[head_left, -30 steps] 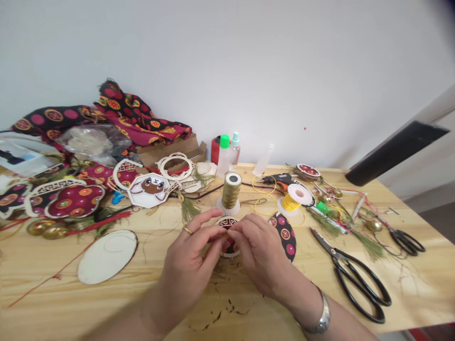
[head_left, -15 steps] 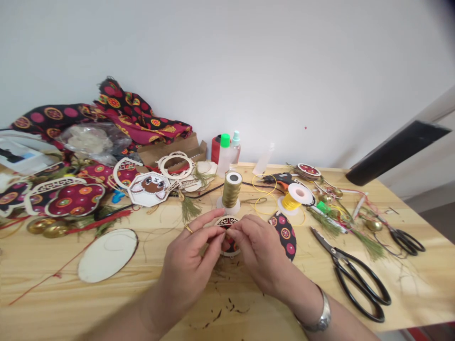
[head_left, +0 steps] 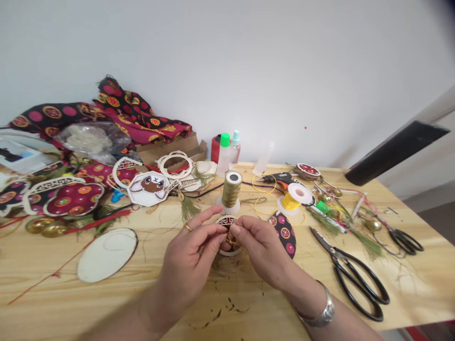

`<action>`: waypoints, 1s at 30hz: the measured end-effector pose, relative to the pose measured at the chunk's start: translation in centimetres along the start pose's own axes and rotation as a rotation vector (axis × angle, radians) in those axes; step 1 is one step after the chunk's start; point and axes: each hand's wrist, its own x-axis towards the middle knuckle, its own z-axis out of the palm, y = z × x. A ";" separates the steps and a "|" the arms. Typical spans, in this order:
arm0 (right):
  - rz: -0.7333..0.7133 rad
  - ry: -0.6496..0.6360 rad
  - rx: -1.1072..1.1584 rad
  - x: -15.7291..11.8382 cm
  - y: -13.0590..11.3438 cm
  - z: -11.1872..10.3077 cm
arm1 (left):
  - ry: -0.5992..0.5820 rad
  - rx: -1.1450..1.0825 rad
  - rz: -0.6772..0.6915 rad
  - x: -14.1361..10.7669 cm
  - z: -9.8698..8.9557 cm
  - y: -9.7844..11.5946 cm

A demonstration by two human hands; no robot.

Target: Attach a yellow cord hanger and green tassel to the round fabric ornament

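My left hand point(head_left: 194, 251) is closed in a pinch, thumb against forefinger, over a small round ornament point(head_left: 227, 220) with a pale fretwork rim and dark patterned fabric. Opposite it, my right hand point(head_left: 258, 244) pinches too, its fingertips close to the left ones. What sits between the fingertips is too small to make out; a thin yellow strand point(head_left: 232, 243) seems to show there. Just behind the ornament stands a spool of olive thread point(head_left: 232, 192). A dark patterned fabric piece point(head_left: 285, 232) lies beside my right hand, partly covered by it.
Large black-handled scissors point(head_left: 350, 274) lie at right, smaller scissors point(head_left: 407, 240) beyond them. A yellow cord spool point(head_left: 296, 199) and a glue gun point(head_left: 280, 179) are behind. At left are a white oval point(head_left: 107, 255), gold bells point(head_left: 55, 228) and a sheep-face piece point(head_left: 148, 188).
My right hand's fingertips have shifted slightly, and a bit of yellow now shows between the hands. Both hands stay over the ornament.
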 end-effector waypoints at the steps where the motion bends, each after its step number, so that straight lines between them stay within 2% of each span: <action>1: 0.001 0.005 -0.010 0.0 0.0 0.0 | 0.004 0.030 0.031 0.0 0.0 0.0; 7: -0.026 0.021 -0.109 -0.1 -0.2 -0.1 | 0.024 0.202 0.189 -0.3 0.0 -0.2; 14: -0.240 0.106 -0.431 -0.1 -0.2 -0.1 | 0.024 0.337 0.385 -0.3 0.3 -0.6; 19: -0.254 0.092 -0.478 -0.1 -0.1 -0.1 | 0.039 0.406 0.565 -0.4 0.3 -0.9; 23: -0.228 0.074 -0.438 -0.1 -0.1 0.0 | 0.015 0.424 0.562 -0.6 0.3 -0.9; 30: -0.137 0.040 -0.381 -0.1 -0.2 0.0 | 0.073 0.376 0.450 -0.6 0.4 -0.5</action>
